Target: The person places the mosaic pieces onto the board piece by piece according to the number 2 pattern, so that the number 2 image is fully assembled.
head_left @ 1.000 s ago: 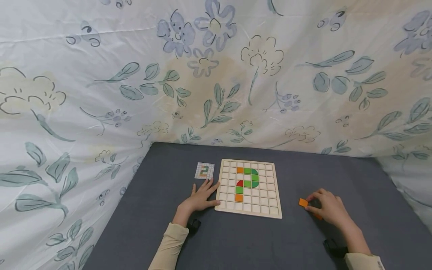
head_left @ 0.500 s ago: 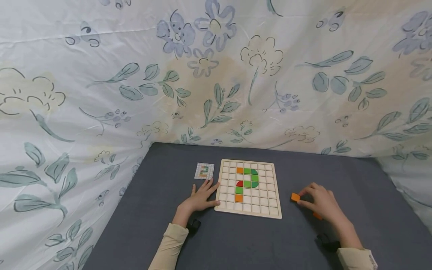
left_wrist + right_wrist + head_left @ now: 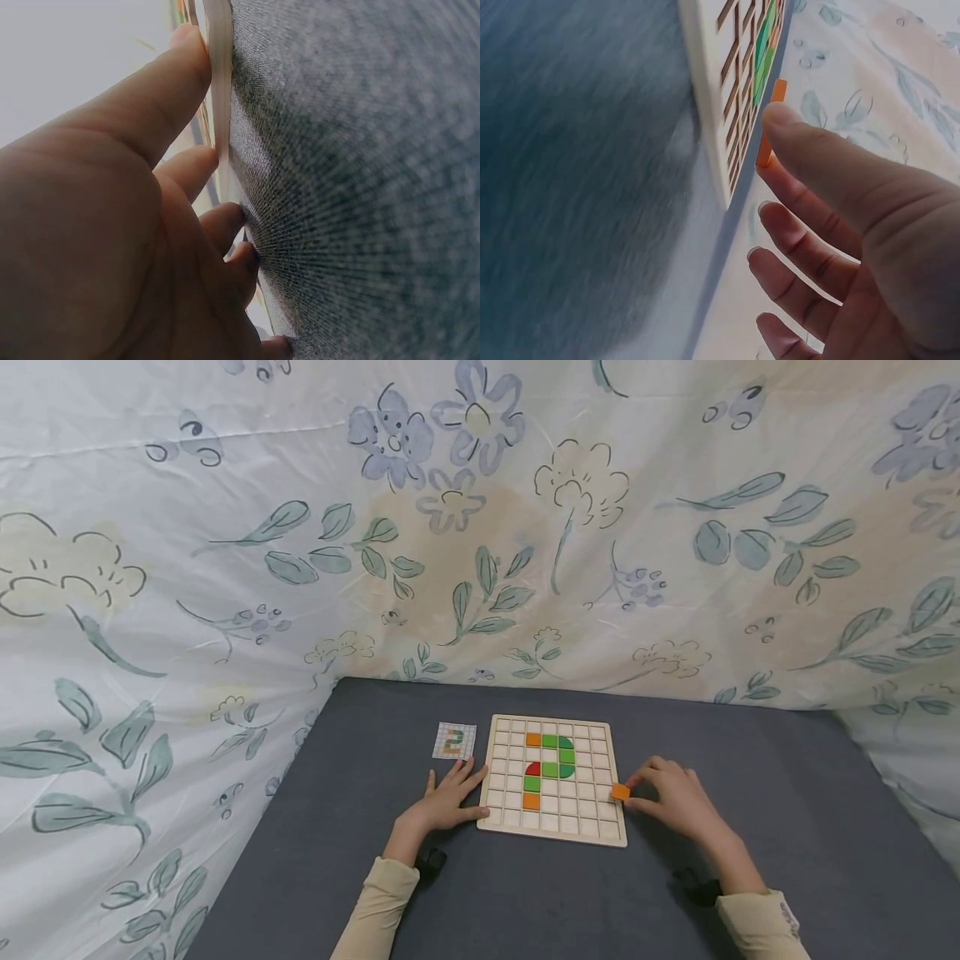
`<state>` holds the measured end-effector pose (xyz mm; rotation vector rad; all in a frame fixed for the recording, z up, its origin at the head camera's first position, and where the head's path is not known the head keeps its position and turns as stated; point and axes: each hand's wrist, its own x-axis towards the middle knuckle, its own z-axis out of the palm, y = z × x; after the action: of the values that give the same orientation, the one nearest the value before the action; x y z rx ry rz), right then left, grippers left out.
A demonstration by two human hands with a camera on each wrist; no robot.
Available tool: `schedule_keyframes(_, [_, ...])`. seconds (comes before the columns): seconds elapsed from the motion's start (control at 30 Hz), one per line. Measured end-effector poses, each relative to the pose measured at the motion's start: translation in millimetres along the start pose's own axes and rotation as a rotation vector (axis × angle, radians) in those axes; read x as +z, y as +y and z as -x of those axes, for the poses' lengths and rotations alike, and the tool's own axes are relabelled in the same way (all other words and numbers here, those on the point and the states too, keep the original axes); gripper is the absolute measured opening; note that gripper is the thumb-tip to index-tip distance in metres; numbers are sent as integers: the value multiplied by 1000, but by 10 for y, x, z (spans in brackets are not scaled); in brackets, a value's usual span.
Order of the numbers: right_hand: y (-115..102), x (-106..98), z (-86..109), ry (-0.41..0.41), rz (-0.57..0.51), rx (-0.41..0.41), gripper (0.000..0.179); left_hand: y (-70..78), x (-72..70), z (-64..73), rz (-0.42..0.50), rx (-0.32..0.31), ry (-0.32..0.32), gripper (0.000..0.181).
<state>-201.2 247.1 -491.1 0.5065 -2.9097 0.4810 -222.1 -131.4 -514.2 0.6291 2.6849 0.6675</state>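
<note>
Between thumb and index finger, my right hand (image 3: 671, 797) pinches an orange square tile (image 3: 620, 792) at the right edge of the wooden grid board (image 3: 517, 827). In the right wrist view the orange tile (image 3: 778, 91) is seen edge-on, above the board. My left hand (image 3: 442, 800) lies spread on the table, its thumb and index fingertip touching the board's left edge. On the board, orange, green and red tiles, some with rounded corners, form a curved line; one orange tile (image 3: 531, 802) is its lowest piece.
A small paper card (image 3: 448, 752) printed with a coloured grid figure lies left of the board, by the left fingertips. The dark grey table (image 3: 525, 902) ends at a hanging floral cloth (image 3: 480, 568) behind and at the sides.
My right hand has carried the orange tile leftward from the table to the board's right edge. The second orange tile beneath that hand is now out of sight. My left hand stays still.
</note>
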Motion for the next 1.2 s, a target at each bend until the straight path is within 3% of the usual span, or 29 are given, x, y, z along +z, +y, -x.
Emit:
schedule_keyframes(0.33, [-249, 47, -143, 2, -34, -50, 20, 10, 0, 15, -2, 9, 1, 74])
schedule_keyframes(1.2, [-610, 268, -336, -29, -118, -124, 18, 1, -22, 2, -6, 4, -3, 74])
